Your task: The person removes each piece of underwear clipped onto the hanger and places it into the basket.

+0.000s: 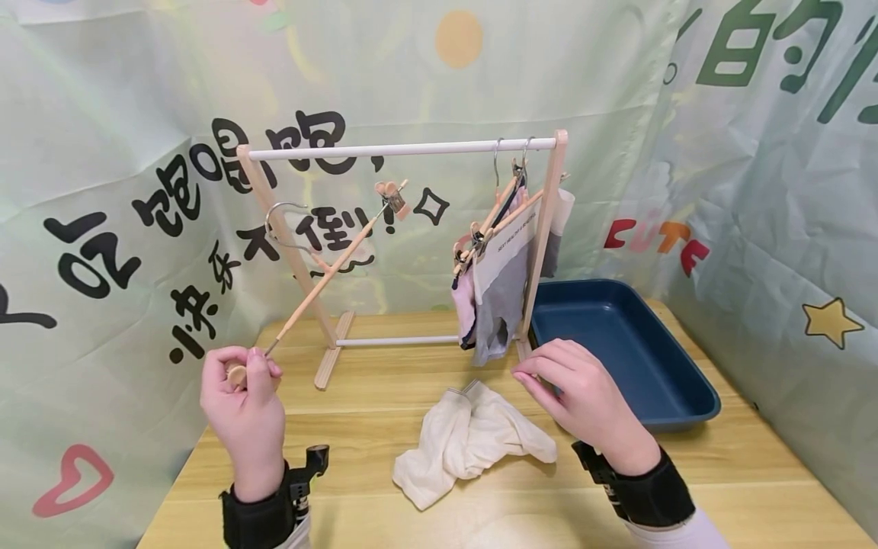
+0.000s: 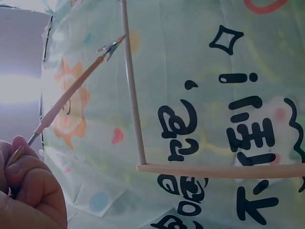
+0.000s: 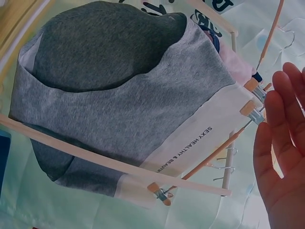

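My left hand point(image 1: 243, 412) grips one clip end of a wooden clip hanger point(image 1: 322, 280), which slants up and to the right in front of the rack. The hanger's metal hook point(image 1: 273, 221) points up, and a clip point(image 1: 392, 200) sits at its far end. My right hand point(image 1: 576, 389) is raised over the table right of centre, holding nothing, its fingers fairly straight in the right wrist view. Below and between the hands, cream cloth underwear point(image 1: 466, 442) lies crumpled on the table. Grey-and-white underwear point(image 3: 114, 52) hangs from another clip hanger near my right hand.
A small wooden rack point(image 1: 405, 148) with a white rail stands behind. At its right end hang two hangers, one with a pink garment point(image 1: 464, 301). A blue tray point(image 1: 617, 343) sits at the right on the wooden table point(image 1: 357, 473). A printed curtain surrounds it.
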The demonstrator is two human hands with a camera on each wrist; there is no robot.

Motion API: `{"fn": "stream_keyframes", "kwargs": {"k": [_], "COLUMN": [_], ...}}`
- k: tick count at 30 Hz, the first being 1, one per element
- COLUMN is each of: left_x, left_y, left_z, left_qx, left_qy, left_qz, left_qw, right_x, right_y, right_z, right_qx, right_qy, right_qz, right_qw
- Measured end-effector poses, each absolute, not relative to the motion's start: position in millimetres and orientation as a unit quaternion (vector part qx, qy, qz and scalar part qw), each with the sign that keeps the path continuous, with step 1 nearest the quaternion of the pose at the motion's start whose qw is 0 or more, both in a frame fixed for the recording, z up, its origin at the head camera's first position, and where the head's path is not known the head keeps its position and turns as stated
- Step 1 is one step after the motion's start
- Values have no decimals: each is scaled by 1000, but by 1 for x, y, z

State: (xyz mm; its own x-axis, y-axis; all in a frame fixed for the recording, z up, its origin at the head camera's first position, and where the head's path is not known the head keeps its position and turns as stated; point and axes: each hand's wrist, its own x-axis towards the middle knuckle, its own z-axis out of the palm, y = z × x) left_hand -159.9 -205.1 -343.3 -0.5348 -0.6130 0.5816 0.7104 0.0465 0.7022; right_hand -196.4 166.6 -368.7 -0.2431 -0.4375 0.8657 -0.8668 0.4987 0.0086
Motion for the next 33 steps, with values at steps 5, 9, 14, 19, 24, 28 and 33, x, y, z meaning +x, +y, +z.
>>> {"fn": "stream_keyframes", "kwargs": {"k": [5,9,14,19,24,28,33], "left_x": [-163,-166,-170,-172,-175,-177,-178], "left_y": [-205,-207,-209,-211,-212,-212,-212], "left_z": [-344,-346,-348,-349,-350,-351,-351], "left_qx": [-29,-17,-1,13,15,19,25], "left_qy": [-556,-573,-589,-603,-608,-611,-618], "left_qz": [-669,-648,-636,-623,-618,-613,-605], "left_qw": [493,501,499,498,498,500,501], "right_x": [-196,-195,-195,-194,-194,-195,-196], "right_y": [166,165,164,163,162,159,154], "right_z": [-370,-370,-370,-372,-374,-376,-378], "right_qx": [436,437,437,436,437,441,445], "right_qy": [-751,-754,-758,-762,-763,-765,-771], "right_qz": [240,242,241,240,239,229,222], "right_qw": [434,426,420,415,413,410,396]}}
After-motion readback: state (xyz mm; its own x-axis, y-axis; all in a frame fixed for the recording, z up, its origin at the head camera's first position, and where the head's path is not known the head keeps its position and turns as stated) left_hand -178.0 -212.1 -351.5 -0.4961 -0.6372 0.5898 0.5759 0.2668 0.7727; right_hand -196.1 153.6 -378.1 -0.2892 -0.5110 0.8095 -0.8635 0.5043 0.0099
